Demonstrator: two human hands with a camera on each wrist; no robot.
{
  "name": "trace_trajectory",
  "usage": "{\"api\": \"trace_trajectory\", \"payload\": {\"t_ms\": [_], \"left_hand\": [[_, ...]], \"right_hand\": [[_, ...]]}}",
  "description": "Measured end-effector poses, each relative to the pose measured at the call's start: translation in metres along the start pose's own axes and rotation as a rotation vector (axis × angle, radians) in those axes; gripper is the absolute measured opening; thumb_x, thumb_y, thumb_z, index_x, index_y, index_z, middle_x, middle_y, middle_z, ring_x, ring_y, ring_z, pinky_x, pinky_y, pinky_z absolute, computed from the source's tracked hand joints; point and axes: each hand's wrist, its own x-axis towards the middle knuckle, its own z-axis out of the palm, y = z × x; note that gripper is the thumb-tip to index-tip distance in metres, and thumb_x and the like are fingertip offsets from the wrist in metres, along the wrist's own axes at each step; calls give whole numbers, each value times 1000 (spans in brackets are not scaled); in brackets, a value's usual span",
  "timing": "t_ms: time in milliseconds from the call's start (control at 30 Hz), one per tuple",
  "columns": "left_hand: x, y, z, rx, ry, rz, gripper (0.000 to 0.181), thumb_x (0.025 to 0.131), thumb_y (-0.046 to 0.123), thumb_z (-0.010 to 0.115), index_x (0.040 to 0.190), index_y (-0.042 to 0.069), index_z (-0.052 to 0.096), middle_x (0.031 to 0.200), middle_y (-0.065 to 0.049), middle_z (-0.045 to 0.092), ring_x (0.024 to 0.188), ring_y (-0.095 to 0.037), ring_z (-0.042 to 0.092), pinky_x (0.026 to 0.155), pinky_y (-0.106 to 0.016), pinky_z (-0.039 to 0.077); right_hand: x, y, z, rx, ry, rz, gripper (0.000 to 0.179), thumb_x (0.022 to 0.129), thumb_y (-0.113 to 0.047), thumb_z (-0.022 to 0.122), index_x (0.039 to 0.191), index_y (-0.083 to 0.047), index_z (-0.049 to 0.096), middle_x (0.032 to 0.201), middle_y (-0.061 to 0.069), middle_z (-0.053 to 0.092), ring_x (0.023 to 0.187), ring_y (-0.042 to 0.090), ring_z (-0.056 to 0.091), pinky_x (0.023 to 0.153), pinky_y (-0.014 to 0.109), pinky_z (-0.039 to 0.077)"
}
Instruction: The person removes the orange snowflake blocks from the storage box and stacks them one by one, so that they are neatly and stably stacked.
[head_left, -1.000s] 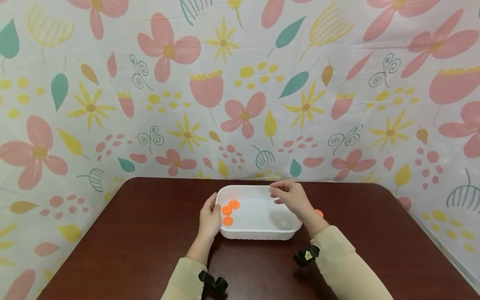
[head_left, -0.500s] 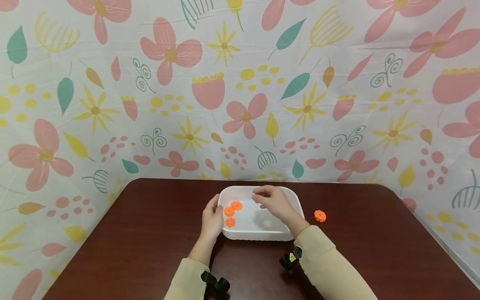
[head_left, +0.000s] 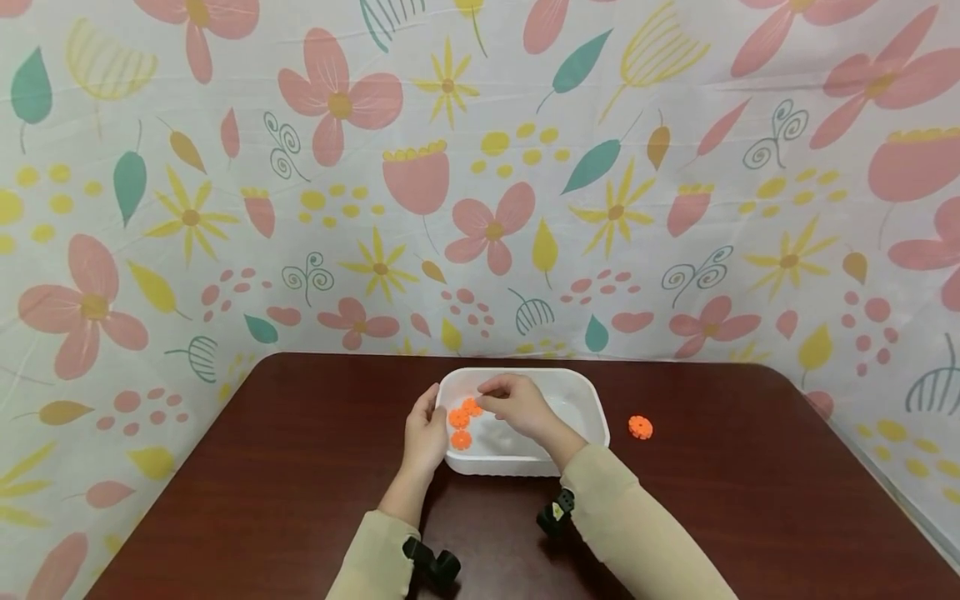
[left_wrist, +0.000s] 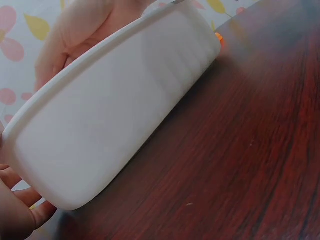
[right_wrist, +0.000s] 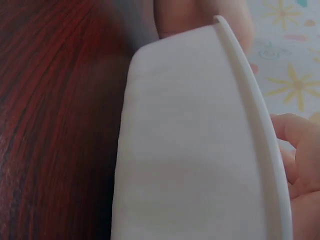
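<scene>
A white plastic tray (head_left: pixel 525 463) stands on the table with three orange notched discs (head_left: pixel 461 439) at its left end. My left hand (head_left: pixel 424 433) grips the tray's left wall, thumb over the rim and fingers outside. Over the left half of the tray is my right hand (head_left: pixel 519 407), its fingers loosely bent and its fingertips beside the rearmost disc (head_left: pixel 471 407). Nothing shows between those fingertips. In the right wrist view the tray's side wall (right_wrist: pixel 190 125) covers much of the scene, and the right hand (right_wrist: pixel 302 170) appears beyond its rim.
Another orange notched disc, or a small stack of them (head_left: pixel 640 427), lies on the dark red-brown table (head_left: pixel 720 467) to the right of the tray. A flower-patterned cloth (head_left: pixel 487 167) hangs behind the table's back edge.
My right hand has moved left across the tray, from its right side to near the discs. The left hand keeps its grip, and the discs in the tray have stayed in place.
</scene>
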Motion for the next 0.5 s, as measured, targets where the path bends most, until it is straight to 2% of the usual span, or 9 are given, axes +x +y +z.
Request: {"api": "trace_trajectory", "payload": {"t_ms": [233,500], "left_hand": [[1,0,-1,-8,-9,-1,46,97,10,40,143,3,39,143,-18,44,127,-31,47,103,-46,42],[3,0,-2,11,-15,21,46,96,9,40,142,1,40,141,-19,47,127,-31,46,103,-45,41]], "right_hand": [[4,-1,13,-79,-46,-38,24,81,-13,70,101,0,70,87,6,69,75,12,60,66,24,51],[6,9,23,-68,-131,17,23,80,-11,71,100,0,68,86,7,66,70,13,59,61,31,54]]}}
